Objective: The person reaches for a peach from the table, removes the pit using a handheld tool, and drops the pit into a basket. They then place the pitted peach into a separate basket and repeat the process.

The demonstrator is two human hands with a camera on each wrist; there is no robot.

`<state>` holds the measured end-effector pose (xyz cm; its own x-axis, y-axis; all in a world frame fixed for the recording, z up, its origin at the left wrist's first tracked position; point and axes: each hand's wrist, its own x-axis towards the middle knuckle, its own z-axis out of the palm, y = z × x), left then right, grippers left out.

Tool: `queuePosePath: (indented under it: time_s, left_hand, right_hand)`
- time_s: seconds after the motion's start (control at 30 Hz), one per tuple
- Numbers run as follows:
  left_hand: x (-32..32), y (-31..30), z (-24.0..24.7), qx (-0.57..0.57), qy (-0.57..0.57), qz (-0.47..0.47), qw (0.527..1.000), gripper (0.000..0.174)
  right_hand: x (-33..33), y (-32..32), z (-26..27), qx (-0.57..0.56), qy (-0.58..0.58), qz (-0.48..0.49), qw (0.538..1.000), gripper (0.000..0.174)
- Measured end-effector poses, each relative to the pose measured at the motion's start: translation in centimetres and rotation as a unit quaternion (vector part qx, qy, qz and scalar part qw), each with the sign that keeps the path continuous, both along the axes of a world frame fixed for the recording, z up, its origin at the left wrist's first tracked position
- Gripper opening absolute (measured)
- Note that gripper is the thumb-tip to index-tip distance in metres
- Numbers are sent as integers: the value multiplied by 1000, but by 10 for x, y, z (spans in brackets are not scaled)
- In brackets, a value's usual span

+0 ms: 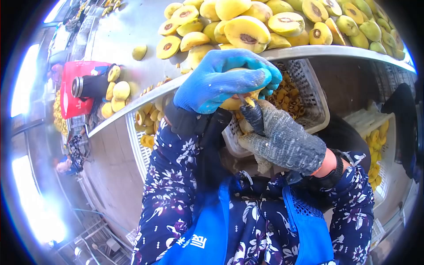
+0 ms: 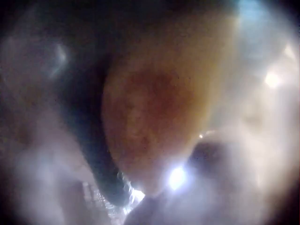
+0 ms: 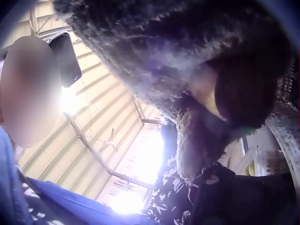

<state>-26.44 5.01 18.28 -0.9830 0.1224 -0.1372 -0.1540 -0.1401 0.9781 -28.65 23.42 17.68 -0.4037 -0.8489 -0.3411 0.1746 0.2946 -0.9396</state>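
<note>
My left hand (image 1: 223,84), in a blue coated glove, grips a yellow peach half (image 1: 230,104) just beyond the table's near edge. Fingers and thumb wrap it, so most of the fruit is hidden; the left wrist view shows a blurred, rounded yellow-brown shape (image 2: 150,122) up close. In a grey knit glove, my right hand (image 1: 289,139) holds a pitting knife by its black-wrapped handle (image 1: 252,118). The tool's metal end meets the peach below the left thumb, with a bit of yellow flesh there. In the right wrist view the grey glove (image 3: 154,56) fills the top.
Halved peaches (image 1: 247,34) are heaped on the metal table (image 1: 119,33). Below its edge stands a white basket (image 1: 320,99) of brownish cut pieces. Other baskets with yellow fruit flank it, one at right (image 1: 380,154). A black flask (image 1: 90,86) and red bag (image 1: 73,70) are at left.
</note>
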Motion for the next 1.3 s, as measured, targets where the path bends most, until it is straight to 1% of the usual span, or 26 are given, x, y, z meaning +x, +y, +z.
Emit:
queuePosePath:
  time_s: [0.03,0.1,0.13,0.2,0.3,0.43,0.5,0.53,0.6,0.67,0.73,0.8,0.83,0.9,0.93,0.97,1.0,1.03,1.07,1.1,1.13,1.17,1.2,1.23,1.27,1.3]
  left_hand:
    - [0,-1,0,-5,-4,-25,1000,34]
    - [1,-1,1,0,-5,-30,1000,33]
    - [1,0,3,0,-4,-33,999,32]
    - [3,2,2,1,-2,-33,999,32]
    - [4,2,-1,35,8,-34,999,31]
    - [4,8,1,19,34,6,999,30]
    - [5,9,3,0,31,29,999,30]
    - [5,9,5,12,2,46,999,29]
    - [7,10,5,25,-26,64,997,29]
    - [7,13,3,55,29,67,996,29]
    - [6,15,5,56,37,71,995,30]
    - [6,17,8,57,47,77,994,30]
    - [5,18,10,75,45,72,994,30]
    - [5,21,11,94,46,68,992,30]
    - [5,24,11,141,58,71,986,30]
    - [3,26,12,186,70,74,977,29]
    - [2,27,10,182,100,87,974,30]
    - [2,31,2,206,52,138,967,31]
    - [1,28,-12,201,63,142,967,42]
    - [0,24,-21,195,74,146,967,53]
    - [3,23,-12,74,135,144,977,50]
    - [1,11,-15,-84,247,125,957,51]
    - [4,10,-13,-76,227,150,959,51]
    - [8,10,-11,-67,208,177,960,51]
    - [10,9,-9,12,148,202,968,51]
    - [13,9,-4,8,152,204,967,51]
  right_hand:
    - [-1,0,1,2,0,5,1000,44]
    - [-5,2,2,-28,-143,40,988,31]
    - [-9,5,5,-26,-144,43,988,31]
    - [-18,11,13,20,-330,110,937,25]
    - [-16,11,10,-32,-350,93,931,22]
    - [-18,8,20,-6,-356,105,928,23]
    - [-13,3,22,43,-231,63,970,25]
    - [-12,4,19,43,-230,64,970,25]
    - [-11,7,10,-23,-300,64,951,26]
    - [-16,8,15,-14,-328,86,941,27]
    - [-19,10,19,-6,-356,107,928,27]
    - [-20,12,23,-50,-458,97,882,29]
    - [-20,13,21,-49,-455,98,884,29]
    - [-19,15,15,-81,-512,115,848,30]
    - [-21,15,17,-80,-533,125,833,29]
    - [-24,15,23,-80,-528,127,836,29]
    - [-30,17,35,-51,-474,163,864,28]
    - [-33,18,44,-21,-418,197,887,27]
    - [-31,18,47,-48,-350,199,914,27]
    - [-28,17,40,-50,-344,202,915,27]
    - [-24,13,30,-74,-125,122,982,29]
    - [-21,10,26,-97,99,30,990,31]
    - [-25,16,33,9,69,61,996,35]
    - [-24,17,26,2,72,63,995,35]
    - [-21,19,11,-14,193,33,980,34]
    - [-20,21,1,-29,311,0,950,34]
